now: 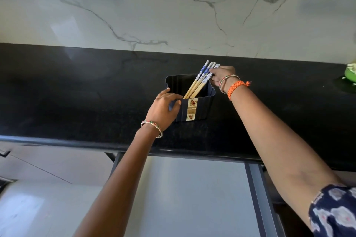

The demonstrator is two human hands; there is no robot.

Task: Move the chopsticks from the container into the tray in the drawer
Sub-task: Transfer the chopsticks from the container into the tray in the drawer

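At the lower left, a pale rounded object [23, 198] is cut off by the frame edge and cannot be identified. The left hand [163, 107] is placed against the left wall of the dark container [200, 109], thumb at the near corner and fingers curled over the rim, clamped on that wall. The container stands on the black countertop [77, 92], open at the top. A bundle of chopsticks [200, 81] is held inside it, leaning to the right; the lower ends are hidden behind the front wall. The upper ends, patterned blue and white, project above the rim. A gold label [191, 109] with flower motifs is fixed to the front wall; its writing is too small to be read. The right hand [221, 76] is closed on the patterned ends, fingertips largely hidden behind them. Below the counter edge, a pale drawer interior [192, 198] is seen; no detail can be made out. A green object [350, 76] is cut off at the right edge.
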